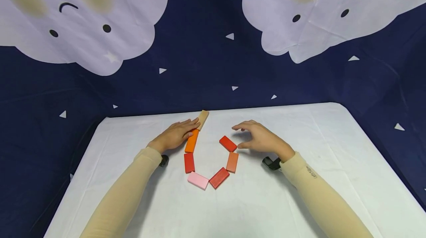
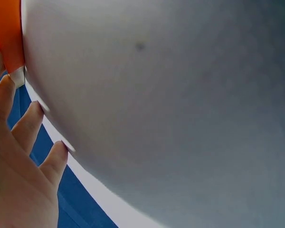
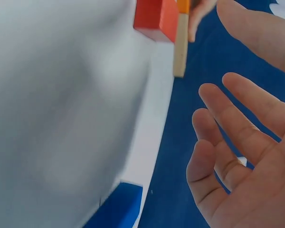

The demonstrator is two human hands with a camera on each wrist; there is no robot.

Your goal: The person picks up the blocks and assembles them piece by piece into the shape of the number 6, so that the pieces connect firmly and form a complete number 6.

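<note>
My left hand (image 1: 174, 134) lies over the joint between a plain wood block (image 1: 204, 119) and an orange block (image 1: 191, 143), its fingers extended and touching them. In the left wrist view, the orange block (image 2: 8, 35) shows beside the thumb. My right hand (image 1: 263, 138) hovers with spread, slightly bent fingers and holds nothing. Its thumb is close to a red block (image 1: 227, 144); whether they touch I cannot tell. The right wrist view shows the red block (image 3: 154, 19) and the plain wood block (image 3: 180, 47) beyond the fingers.
An open-topped curve of blocks continues through a red block (image 1: 189, 163), a pink block (image 1: 198, 180), a darker red block (image 1: 219, 178) and an orange-red block (image 1: 232, 162). They lie on a white-covered table (image 1: 299, 127). A dark blue cloth (image 1: 206, 64) hangs behind its far edge.
</note>
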